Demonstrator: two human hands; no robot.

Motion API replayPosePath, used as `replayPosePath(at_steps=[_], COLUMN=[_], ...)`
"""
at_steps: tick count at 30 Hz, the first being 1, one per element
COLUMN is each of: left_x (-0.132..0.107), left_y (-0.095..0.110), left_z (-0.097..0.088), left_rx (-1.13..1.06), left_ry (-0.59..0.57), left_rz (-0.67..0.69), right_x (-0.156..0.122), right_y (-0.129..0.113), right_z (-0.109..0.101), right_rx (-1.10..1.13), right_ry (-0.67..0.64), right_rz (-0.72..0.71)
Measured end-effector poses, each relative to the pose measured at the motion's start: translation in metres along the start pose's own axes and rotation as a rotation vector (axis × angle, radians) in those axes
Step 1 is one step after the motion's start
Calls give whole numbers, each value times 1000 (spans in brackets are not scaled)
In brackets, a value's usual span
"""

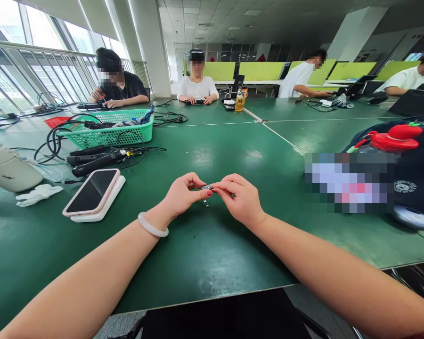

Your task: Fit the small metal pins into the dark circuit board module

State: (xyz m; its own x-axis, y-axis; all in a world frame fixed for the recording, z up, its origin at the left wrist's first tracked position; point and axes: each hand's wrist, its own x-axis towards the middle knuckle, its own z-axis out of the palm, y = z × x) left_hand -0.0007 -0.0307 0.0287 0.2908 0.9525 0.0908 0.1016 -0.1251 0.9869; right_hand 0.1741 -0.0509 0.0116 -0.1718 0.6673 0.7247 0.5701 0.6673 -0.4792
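My left hand (183, 194) and my right hand (240, 197) meet just above the green table (212, 245), each pinching one end of a small dark metal part (207, 187) between thumb and fingers. A tiny pale piece (206, 203) lies on the table right under that part. A white bangle (152, 227) circles my left wrist.
A phone (92, 192) on a white pad lies to the left, beside white gloves (38, 194) and a pale case (7, 168). Further back stand a green basket (109, 128) and black cables (92, 157). A dark bag (410, 174) with a red-capped bottle (392, 137) is at the right. Several people sit at the far side.
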Motion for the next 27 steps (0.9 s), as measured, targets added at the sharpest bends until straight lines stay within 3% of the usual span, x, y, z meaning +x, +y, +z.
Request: replayPosePath(at_steps=[11, 15, 18, 22, 27], left_x=[-2, 0, 5, 7, 6], left_y=[3, 0, -7, -12, -8], left_z=[0, -2, -4, -6, -5], left_rx=[-62, -45, 19, 98, 139], left_ry=[-50, 7, 70, 114, 95], left_rz=[-10, -20, -34, -24, -51], right_x=[-1, 2, 3, 0, -1], right_y=[1, 7, 14, 14, 3], right_z=[0, 0, 4, 12, 20], right_rx=[6, 1, -87, -199, -296], right_ry=[-54, -77, -229, -477, -555], right_rz=[-37, 96, 235, 239, 172])
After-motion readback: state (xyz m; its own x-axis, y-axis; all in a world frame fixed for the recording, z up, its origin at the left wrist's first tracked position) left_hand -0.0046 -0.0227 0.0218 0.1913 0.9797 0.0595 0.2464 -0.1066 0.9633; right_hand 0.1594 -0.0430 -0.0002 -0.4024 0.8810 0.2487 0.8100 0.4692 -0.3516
